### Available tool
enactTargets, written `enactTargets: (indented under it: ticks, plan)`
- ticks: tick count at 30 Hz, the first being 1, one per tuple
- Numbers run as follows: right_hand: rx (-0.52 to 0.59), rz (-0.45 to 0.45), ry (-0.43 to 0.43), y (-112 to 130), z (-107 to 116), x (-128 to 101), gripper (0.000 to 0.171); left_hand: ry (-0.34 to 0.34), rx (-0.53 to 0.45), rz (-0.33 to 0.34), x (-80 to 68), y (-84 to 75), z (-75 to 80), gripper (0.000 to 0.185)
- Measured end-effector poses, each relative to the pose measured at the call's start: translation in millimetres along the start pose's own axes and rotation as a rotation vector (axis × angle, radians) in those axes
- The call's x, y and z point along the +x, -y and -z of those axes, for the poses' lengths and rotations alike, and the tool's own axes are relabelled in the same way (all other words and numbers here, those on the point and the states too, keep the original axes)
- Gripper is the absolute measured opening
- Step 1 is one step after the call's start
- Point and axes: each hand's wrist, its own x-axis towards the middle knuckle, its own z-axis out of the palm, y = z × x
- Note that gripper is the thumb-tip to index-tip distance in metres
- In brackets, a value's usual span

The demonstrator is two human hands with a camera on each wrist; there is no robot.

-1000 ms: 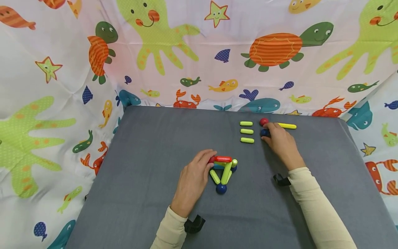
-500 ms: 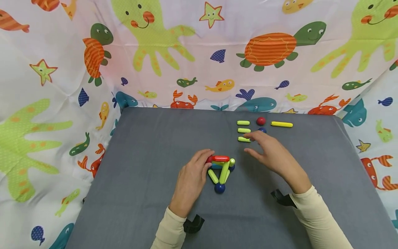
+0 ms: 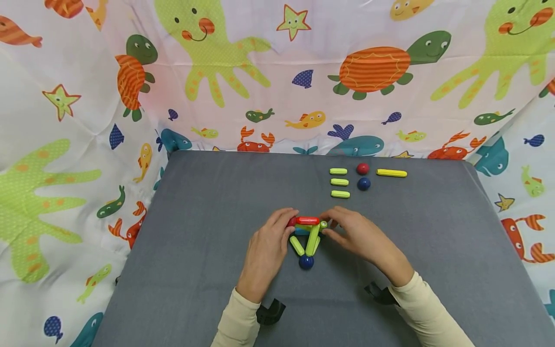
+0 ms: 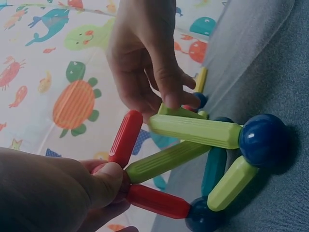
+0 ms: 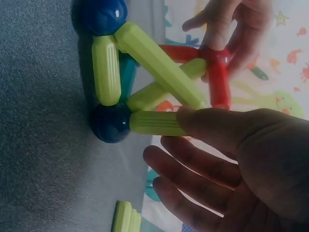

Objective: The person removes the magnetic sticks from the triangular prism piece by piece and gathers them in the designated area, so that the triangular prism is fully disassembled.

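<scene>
2 hands meet at the rod-and-ball frame (image 3: 308,238) near the middle of the grey surface (image 3: 208,231). Her left hand (image 3: 268,250) pinches the red ball (image 4: 123,186) at the frame's top corner, where a red rod (image 3: 308,220) joins. Her right hand (image 3: 360,237) presses its thumb on the end of a green rod (image 5: 154,123), other fingers loosely spread. Farther back lie 3 short green rods (image 3: 339,182), a loose red ball (image 3: 362,168), a blue ball (image 3: 363,183) and a yellow rod (image 3: 391,173).
</scene>
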Motion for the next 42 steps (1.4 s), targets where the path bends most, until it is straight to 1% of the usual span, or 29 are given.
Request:
enactTargets:
  ticks: [2,5,11,18,23,28,35,42]
  plan:
    - [-0.001,-0.010,-0.017,-1.0,-1.6,0.3,0.026,-0.001,0.001,0.000,0.3,-0.1,-0.3,0.037]
    - [0.009,-0.039,-0.025,-3.4,-1.0,-0.7,0.023,0.001,0.004,0.001,0.6,-0.2,-0.9,0.037]
    - [0.022,-0.103,-0.021,-12.0,0.9,-6.6,0.023,-0.011,0.012,-0.002,0.1,0.4,-2.2,0.038]
    - [-0.024,-0.155,-0.025,-22.3,-0.4,-13.7,0.023,-0.013,0.014,-0.004,-0.6,1.5,-1.8,0.037]
    - [-0.102,-0.156,-0.034,-26.0,-5.3,-17.1,0.022,-0.006,0.019,-0.002,-0.4,1.6,-1.4,0.036]
    - [-0.169,-0.140,-0.020,-26.9,-15.3,-16.2,0.022,0.001,0.013,-0.001,0.3,1.3,-2.0,0.036]
    - [-0.181,-0.104,-0.049,-21.0,-25.5,-11.9,0.023,0.006,0.025,-0.003,0.5,0.9,-1.4,0.035]
    - [-0.212,-0.070,-0.079,-21.1,-33.9,-10.7,0.026,0.002,0.029,0.000,-0.4,0.5,-1.3,0.035]
